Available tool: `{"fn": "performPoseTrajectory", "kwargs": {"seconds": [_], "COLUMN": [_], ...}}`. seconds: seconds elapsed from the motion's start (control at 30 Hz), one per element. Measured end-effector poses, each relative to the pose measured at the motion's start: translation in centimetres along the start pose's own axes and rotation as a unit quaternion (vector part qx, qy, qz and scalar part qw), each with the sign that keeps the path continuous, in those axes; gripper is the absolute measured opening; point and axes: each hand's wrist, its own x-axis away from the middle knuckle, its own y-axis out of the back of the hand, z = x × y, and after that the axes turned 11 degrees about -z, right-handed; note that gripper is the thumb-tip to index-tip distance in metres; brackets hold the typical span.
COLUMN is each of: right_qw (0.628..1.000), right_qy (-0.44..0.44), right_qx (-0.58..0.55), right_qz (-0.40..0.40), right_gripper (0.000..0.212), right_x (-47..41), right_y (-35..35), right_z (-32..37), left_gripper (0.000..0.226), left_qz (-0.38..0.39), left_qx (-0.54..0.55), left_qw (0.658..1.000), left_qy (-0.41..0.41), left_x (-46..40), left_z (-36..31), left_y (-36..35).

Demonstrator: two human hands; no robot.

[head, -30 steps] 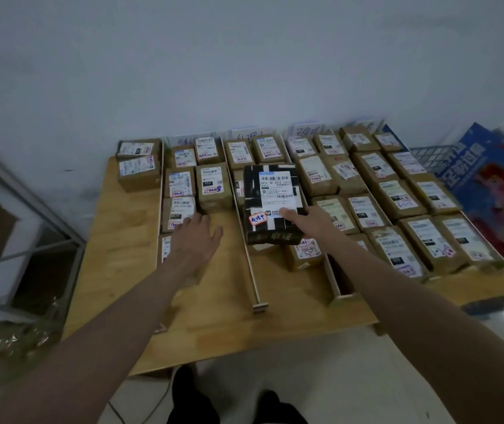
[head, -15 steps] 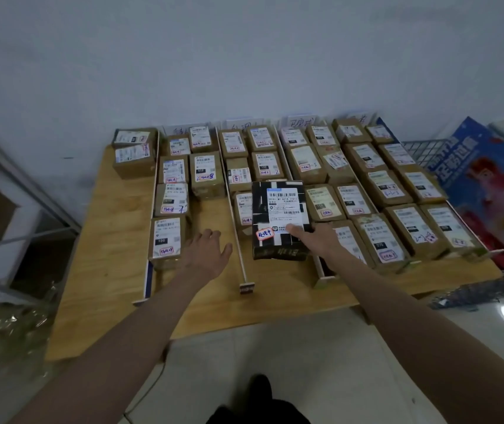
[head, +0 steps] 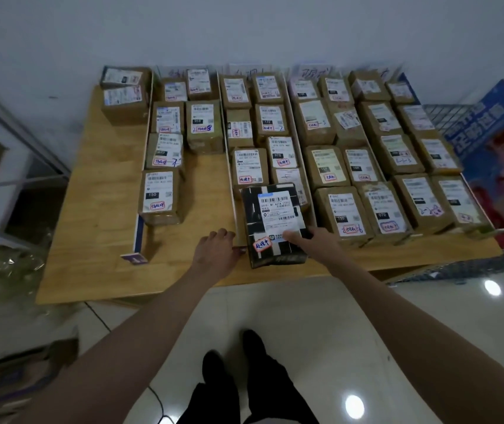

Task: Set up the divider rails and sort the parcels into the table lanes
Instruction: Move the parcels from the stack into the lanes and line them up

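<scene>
black parcel [head: 273, 223] held by right hand [head: 315, 241] at table [head: 97, 209] edge; left hand [head: 217, 249] rested loose-fingered at divider rail [head: 231, 179]; fall risked if released overhanging.

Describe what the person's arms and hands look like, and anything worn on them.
Both arms are bare from the bottom edge of the picture to the wrists: no sleeves show in view. The left hand and the right hand wear no gloves, and no watch, ring or wristband can be seen on them. Below, dark trousers are visible.
</scene>
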Motion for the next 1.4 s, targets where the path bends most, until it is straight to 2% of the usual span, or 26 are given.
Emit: {"fn": "performPoseTrajectory", "kwargs": {"seconds": [0.2,0.37,0.53,0.63,0.83,1.03,1.17,1.4], "right_qw": [0.999,0.998,0.997,0.993,0.995,1.0,0.997,0.996], "right_qy": [0.015,0.015,-0.025,-0.048,-0.037,0.011,0.023,0.024], "right_qx": [0.001,0.011,-0.036,-0.072,-0.084,-0.001,0.071,0.084], "right_qz": [0.032,0.057,0.068,0.08,0.031,-0.004,-0.007,0.008], "right_gripper": [0.046,0.053,0.048,0.054,0.048,0.054,0.047,0.056], "right_x": [-1.5,-3.2,-4.0,-4.8,-5.5,-6.2,-6.4,-7.4], "right_y": [-0.6,-1.7,-2.6,-2.6,-1.6,-0.9,-1.2,-2.0], "right_z": [0.8,1.6,2.1,2.4,3.1,3.3,4.2,4.6], "left_gripper": [0.043,0.044,0.043,0.043,0.044,0.045,0.045,0.046], "left_qz": [0.001,0.0,-0.004,-0.005,-0.012,-0.011,-0.006,0.001], "left_qx": [0.004,0.002,-0.005,-0.006,-0.001,0.001,-0.001,-0.005], "left_qw": [1.0,0.999,0.999,0.999,0.999,0.999,0.999,0.999], "left_qy": [0.021,0.033,0.039,0.042,0.048,0.042,0.046,0.053], "left_x": [-0.7,-1.4,-1.6,-1.6,-1.9,-2.3,-2.4,-2.5], "left_z": [0.2,0.9,2.0,2.5,2.4,1.7,1.6,2.3], "left_y": [-1.0,-1.0,-0.8,-0.4,0.2,0.7,0.9,1.0]}}
